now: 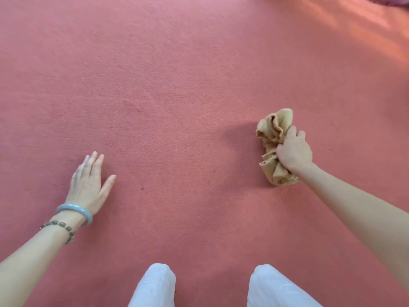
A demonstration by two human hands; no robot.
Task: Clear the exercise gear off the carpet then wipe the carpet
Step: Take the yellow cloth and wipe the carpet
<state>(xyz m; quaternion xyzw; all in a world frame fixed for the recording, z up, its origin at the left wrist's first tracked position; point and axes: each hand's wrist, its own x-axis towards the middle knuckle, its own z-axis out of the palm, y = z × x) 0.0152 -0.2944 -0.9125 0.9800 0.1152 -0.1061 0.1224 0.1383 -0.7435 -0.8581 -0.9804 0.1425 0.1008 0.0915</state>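
Observation:
A salmon-red carpet [177,85] fills the view. My right hand [293,150] grips a crumpled tan cloth [273,129] and holds it down on the carpet at the right. My left hand [88,185] lies flat on the carpet at the left, fingers straight and slightly spread, holding nothing. A pale green bangle and a bead bracelet sit on the left wrist. No exercise gear is in view.
My two knees in white trousers [155,284] show at the bottom edge. A few small dark specks [142,188] dot the carpet between the hands. A sunlit patch [365,29] crosses the far right corner.

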